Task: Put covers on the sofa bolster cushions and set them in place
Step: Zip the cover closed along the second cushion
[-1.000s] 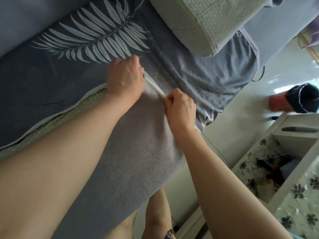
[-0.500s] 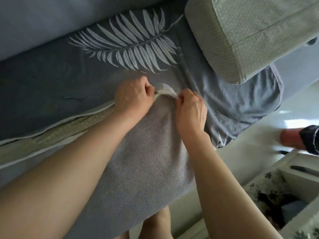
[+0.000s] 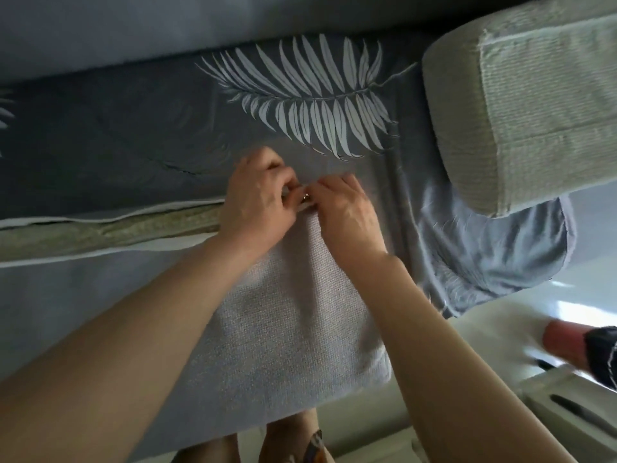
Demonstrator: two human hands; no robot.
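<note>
Bare bolster [image 3: 521, 105] crowds the right; cover [image 3: 117, 135] leftward seems (blurrily) open.

Two hands [image 3: 257, 198] [image 3: 347, 208], two bolster cushions [image 3: 110, 225] [image 3: 521, 121], one leaf-print cover [image 3: 300, 105].

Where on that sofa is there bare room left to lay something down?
Bare room: the dark cover left of the white leaf print, below the backrest. Crowded: around both hands at the zip, and right, under the uncovered cushion.

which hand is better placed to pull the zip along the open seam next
Probably the left hand: it sits on the side of the open seam, which runs off to the left. The right hand sits over the closed end and could hold the cover steady.
</note>
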